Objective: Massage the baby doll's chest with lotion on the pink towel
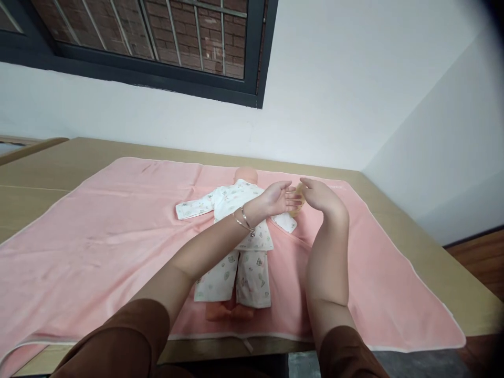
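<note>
A baby doll [246, 175] lies on its back on a pink blanket [149, 184], its head toward the wall. It wears a white printed top [232, 197] and matching pants [254, 278]; the bare feet show below. To the right of its chest, a small soft-looking yellow thing [299, 200] is between my hands; its kind is unclear. My left hand [280, 198] reaches across the doll, fingers stretched out against the yellow thing, thumb raised apart. My right hand [319, 195] is bent inward around its far side, thumb at its top edge, most fingers hidden.
The blanket covers much of a wooden table [394, 226] set against a white wall [315, 105]. Above the table is a dark-framed window [157, 68] with bars. My left forearm crosses over the doll's torso.
</note>
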`<state>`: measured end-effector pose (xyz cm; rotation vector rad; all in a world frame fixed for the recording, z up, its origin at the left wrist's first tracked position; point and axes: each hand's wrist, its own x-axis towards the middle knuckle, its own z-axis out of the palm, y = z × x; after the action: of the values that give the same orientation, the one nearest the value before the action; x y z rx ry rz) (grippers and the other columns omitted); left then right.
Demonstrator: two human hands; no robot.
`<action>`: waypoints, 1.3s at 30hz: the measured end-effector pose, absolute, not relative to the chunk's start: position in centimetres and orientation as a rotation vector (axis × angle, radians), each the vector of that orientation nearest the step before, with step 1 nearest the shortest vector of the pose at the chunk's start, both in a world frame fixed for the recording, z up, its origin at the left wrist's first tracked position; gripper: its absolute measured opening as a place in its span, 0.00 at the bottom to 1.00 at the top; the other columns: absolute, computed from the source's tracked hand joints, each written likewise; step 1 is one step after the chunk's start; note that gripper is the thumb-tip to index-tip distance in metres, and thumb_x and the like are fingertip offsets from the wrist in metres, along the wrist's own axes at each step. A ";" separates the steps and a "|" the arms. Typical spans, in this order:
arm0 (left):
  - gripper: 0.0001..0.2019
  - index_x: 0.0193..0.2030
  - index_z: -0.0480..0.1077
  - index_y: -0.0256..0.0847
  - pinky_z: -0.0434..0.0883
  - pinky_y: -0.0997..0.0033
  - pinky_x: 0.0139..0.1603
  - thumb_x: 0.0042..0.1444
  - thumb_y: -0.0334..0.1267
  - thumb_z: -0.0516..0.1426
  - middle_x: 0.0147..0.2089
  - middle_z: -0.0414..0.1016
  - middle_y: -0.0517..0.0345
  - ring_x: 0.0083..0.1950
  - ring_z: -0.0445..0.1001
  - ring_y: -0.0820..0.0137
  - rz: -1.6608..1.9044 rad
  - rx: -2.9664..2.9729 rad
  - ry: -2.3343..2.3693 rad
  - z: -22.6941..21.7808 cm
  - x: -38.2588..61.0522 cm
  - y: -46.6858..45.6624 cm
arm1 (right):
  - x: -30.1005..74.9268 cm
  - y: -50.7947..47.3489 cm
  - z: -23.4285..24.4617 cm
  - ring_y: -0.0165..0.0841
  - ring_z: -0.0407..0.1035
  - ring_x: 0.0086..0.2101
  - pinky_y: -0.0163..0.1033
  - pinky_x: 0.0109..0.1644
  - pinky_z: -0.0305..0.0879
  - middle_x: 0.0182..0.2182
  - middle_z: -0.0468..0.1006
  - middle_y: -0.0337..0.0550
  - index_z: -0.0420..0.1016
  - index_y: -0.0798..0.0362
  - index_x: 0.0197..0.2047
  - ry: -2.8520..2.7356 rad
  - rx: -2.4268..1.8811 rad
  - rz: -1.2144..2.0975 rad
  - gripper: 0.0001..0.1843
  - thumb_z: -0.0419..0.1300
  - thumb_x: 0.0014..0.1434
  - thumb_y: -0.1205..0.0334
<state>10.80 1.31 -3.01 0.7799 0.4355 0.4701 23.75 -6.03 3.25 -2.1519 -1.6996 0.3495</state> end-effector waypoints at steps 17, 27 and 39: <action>0.21 0.59 0.67 0.34 0.77 0.57 0.50 0.67 0.45 0.46 0.56 0.74 0.37 0.52 0.79 0.56 0.433 0.511 0.623 -3.5 5.6 -0.6 | 22.2 -3.2 2.5 0.40 0.78 0.40 0.37 0.38 0.65 0.44 0.83 0.59 0.81 0.58 0.45 -1.606 -2.564 0.127 0.18 0.51 0.59 0.66; 0.22 0.62 0.65 0.35 0.74 0.56 0.59 0.65 0.42 0.48 0.61 0.73 0.38 0.59 0.76 0.58 0.520 0.513 0.546 -1.0 1.1 -1.1 | 21.2 -4.4 2.6 0.40 0.77 0.44 0.39 0.44 0.67 0.47 0.81 0.55 0.77 0.57 0.52 -1.526 -2.533 0.288 0.21 0.48 0.61 0.70; 0.30 0.63 0.65 0.39 0.69 0.47 0.69 0.71 0.53 0.34 0.58 0.75 0.46 0.68 0.68 0.54 0.915 1.377 0.695 1.5 -3.0 -4.2 | 6.9 -9.4 2.1 0.47 0.33 0.74 0.67 0.75 0.24 0.74 0.48 0.45 0.41 0.45 0.76 -1.942 -1.441 -0.036 0.35 0.41 0.71 0.44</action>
<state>-2.97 -4.24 1.52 1.3769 0.6947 0.9153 6.94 -9.35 2.09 -1.4408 -1.9417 -0.0365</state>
